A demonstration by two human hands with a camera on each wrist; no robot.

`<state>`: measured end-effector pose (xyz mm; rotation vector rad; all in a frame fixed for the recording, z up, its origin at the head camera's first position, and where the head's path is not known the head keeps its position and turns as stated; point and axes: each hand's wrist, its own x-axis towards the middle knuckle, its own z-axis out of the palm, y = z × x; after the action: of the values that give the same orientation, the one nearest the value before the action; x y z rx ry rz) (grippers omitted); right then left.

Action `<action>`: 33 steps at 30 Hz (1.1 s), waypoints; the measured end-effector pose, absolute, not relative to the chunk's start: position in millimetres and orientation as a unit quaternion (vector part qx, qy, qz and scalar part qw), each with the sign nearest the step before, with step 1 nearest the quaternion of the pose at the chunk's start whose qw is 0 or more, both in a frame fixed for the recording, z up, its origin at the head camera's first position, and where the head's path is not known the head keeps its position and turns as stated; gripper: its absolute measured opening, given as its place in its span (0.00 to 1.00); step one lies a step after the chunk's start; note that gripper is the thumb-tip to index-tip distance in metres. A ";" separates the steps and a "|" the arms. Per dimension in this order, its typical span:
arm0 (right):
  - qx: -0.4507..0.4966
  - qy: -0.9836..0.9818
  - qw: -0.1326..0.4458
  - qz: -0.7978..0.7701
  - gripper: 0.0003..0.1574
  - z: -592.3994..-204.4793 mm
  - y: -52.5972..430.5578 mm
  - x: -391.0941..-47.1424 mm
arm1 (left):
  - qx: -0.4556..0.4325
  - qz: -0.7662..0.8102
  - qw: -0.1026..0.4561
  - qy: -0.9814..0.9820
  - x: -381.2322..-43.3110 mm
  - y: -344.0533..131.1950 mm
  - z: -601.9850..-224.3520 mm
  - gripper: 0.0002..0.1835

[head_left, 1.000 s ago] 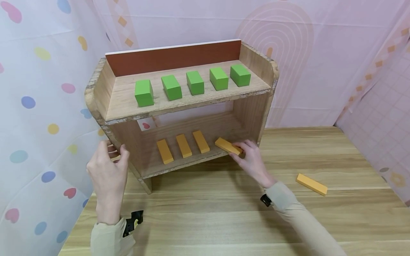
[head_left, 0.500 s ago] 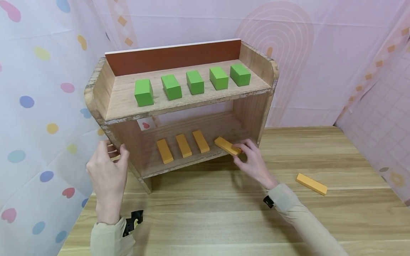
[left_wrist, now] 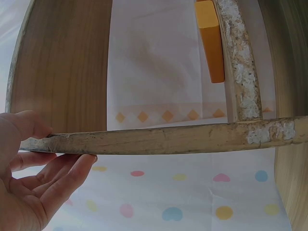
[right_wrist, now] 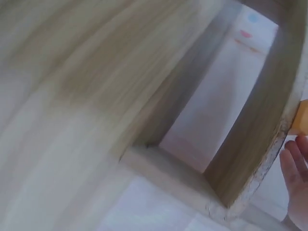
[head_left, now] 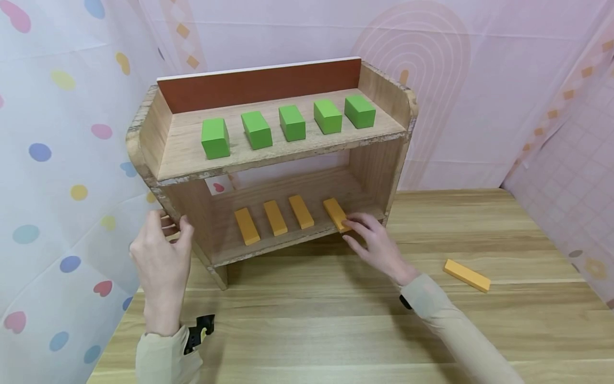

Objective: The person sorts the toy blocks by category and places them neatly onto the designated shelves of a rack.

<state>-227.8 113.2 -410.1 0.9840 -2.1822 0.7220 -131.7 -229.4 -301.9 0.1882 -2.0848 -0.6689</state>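
My left hand (head_left: 163,261) grips the left side panel of a small wooden shelf (head_left: 283,154). In the left wrist view, the thumb of the left hand (left_wrist: 36,168) lies on one side of the panel and its fingers on the other. At the right of the lower board, my right hand (head_left: 376,248) touches the near end of an orange block (head_left: 334,212) with its fingertips; its thumb is just in front. The right wrist view shows only part of the right hand (right_wrist: 296,173), below an orange block (right_wrist: 302,120) at the frame's edge.
Three orange blocks (head_left: 275,218) lie spaced out on the lower board. Several green blocks (head_left: 292,123) stand in a row on the upper board, before a brown back strip (head_left: 264,85). Another orange block (head_left: 467,275) lies on the wooden table (head_left: 297,330) to the right.
The orange block at my right hand has turned from a slant to nearly in line with the others, its near end moving left. My left hand has stayed on the panel.
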 end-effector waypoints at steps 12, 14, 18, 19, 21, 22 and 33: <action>0.443 -0.798 0.401 0.075 0.22 -414.8 116.6 -224.9 | 0.080 -0.267 0.454 -0.846 -131.9 -229.8 -302.6 0.13; 0.444 -0.797 0.403 0.072 0.23 -415.1 115.5 -225.7 | 0.080 -0.268 0.455 -0.846 -131.9 -229.9 -302.8 0.13; 0.442 -0.802 0.396 0.072 0.24 -415.3 112.4 -227.5 | 0.077 -0.269 0.455 -0.845 -131.9 -230.0 -302.8 0.13; 0.441 -0.803 0.393 0.072 0.25 -415.5 111.5 -228.1 | 0.077 -0.269 0.455 -0.845 -131.8 -229.9 -302.7 0.12; 0.439 -0.807 0.389 0.073 0.26 -415.7 109.8 -229.1 | 0.077 -0.270 0.454 -0.846 -131.8 -229.8 -302.4 0.12; 0.438 -0.808 0.387 0.074 0.25 -415.6 108.8 -229.6 | 0.078 -0.270 0.453 -0.846 -131.8 -229.7 -302.3 0.12; 0.420 -0.835 0.349 0.067 0.29 -413.6 100.4 -233.7 | 0.080 -0.270 0.452 -0.846 -131.6 -229.7 -302.2 0.13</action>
<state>-233.7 100.4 -413.6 1.0889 -2.1646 0.1724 -131.6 -229.7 -302.2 0.1970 -2.0909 -0.6679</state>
